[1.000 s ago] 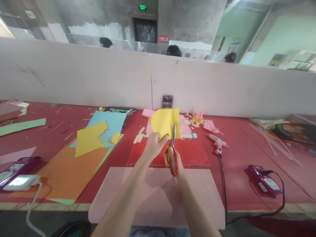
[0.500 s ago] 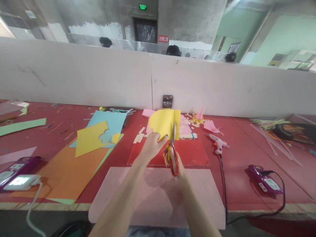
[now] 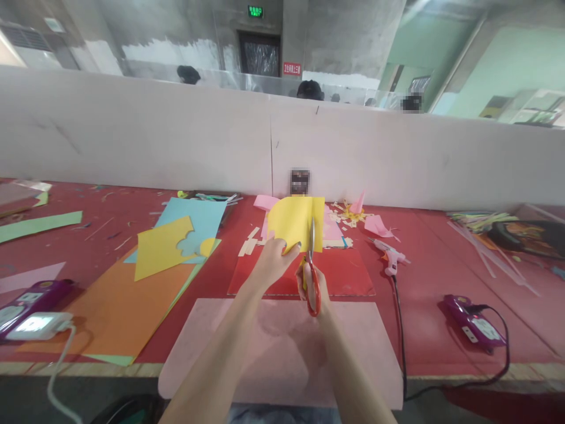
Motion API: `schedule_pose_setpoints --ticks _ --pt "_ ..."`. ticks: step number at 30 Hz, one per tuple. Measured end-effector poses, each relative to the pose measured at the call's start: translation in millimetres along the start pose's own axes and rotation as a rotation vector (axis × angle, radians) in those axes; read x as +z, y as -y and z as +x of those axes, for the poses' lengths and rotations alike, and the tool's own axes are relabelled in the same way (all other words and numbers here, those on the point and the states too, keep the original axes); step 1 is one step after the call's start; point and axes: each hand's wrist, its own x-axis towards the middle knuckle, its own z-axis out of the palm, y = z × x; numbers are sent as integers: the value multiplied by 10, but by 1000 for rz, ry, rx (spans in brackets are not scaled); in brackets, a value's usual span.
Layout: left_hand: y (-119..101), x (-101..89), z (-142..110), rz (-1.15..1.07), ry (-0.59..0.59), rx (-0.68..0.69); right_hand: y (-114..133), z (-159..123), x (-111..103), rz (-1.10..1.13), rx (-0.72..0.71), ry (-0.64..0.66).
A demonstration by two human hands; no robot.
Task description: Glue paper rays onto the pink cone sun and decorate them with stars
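Observation:
My left hand (image 3: 274, 260) pinches the lower edge of a yellow paper sheet (image 3: 295, 219) and holds it up above the red table. My right hand (image 3: 314, 290) grips red-handled scissors (image 3: 312, 272); their blades point up into the sheet's right part. Under my forearms lies a large pale pink sheet (image 3: 282, 353), and beyond it a red sheet (image 3: 344, 272).
Orange, blue and yellow sheets (image 3: 163, 250) lie at the left. A white glue gun (image 3: 388, 254) with a black cord rests at the right, a purple power strip (image 3: 470, 324) further right, another purple device (image 3: 30, 300) at far left. A white partition (image 3: 176, 141) runs behind.
The yellow sheet has shifted slightly right and up while the scissors stay in it. Both hands have barely moved.

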Motion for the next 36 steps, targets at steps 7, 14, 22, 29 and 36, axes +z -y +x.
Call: schedule_pose_setpoints --ticks 7,14,22,29,36 --pt "-21 39 -7 -53 -1 17 -41 -15 14 -24 -61 -37" --pt "-72 64 -28 -130 -8 -43 -69 -6 16 -46 -54 -56" --pt "-102 75 -43 -165 -21 -77 -64 -18 19 -44 -77 -69" --pt "-76 71 -33 -162 -18 -65 20 -39 21 -85 -25 -90" --pt "-14 65 -18 -143 5 -81 90 -86 28 -118 -6 -115"
